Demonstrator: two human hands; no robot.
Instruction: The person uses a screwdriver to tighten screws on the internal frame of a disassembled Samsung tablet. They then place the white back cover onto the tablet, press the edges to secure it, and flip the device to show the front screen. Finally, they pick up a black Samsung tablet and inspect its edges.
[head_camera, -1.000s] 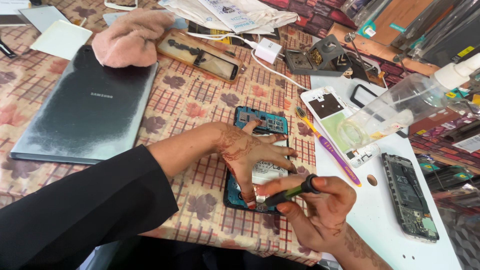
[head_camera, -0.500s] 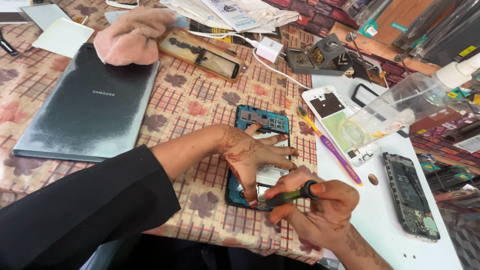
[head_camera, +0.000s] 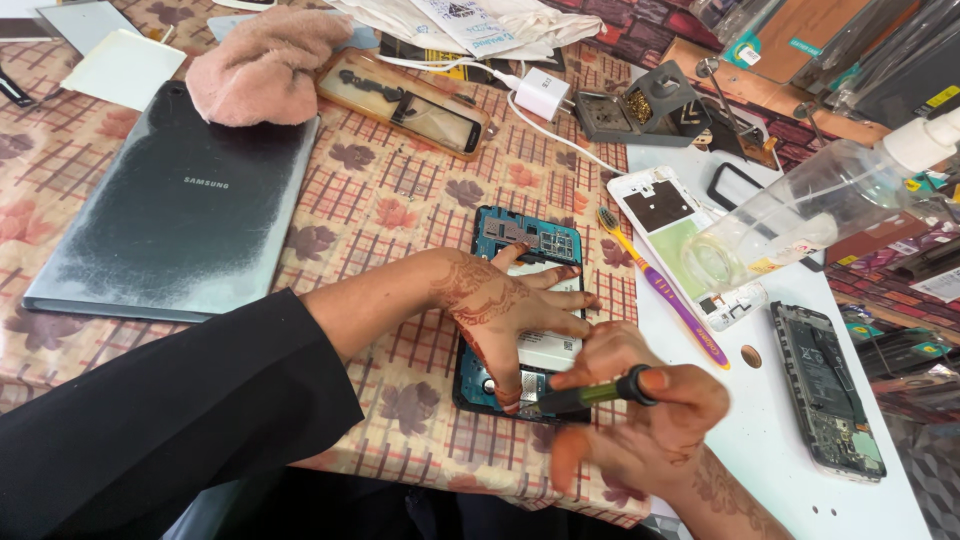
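Note:
An opened phone with a blue inner frame and exposed circuit board lies back-up on the patterned tablecloth. My left hand rests flat on it, fingers spread over its white battery, pinning it down. My right hand grips a small screwdriver with a green and black handle. Its tip points at the phone's lower edge, beside my left thumb.
A dark tablet lies face down at left, a pink cloth behind it. A purple toothbrush, a white phone shell, a clear plastic bottle and another opened phone lie on the white mat at right. A charger sits behind.
My right hand has shifted the screwdriver slightly along the phone's lower edge. My left hand stays pressed on the phone.

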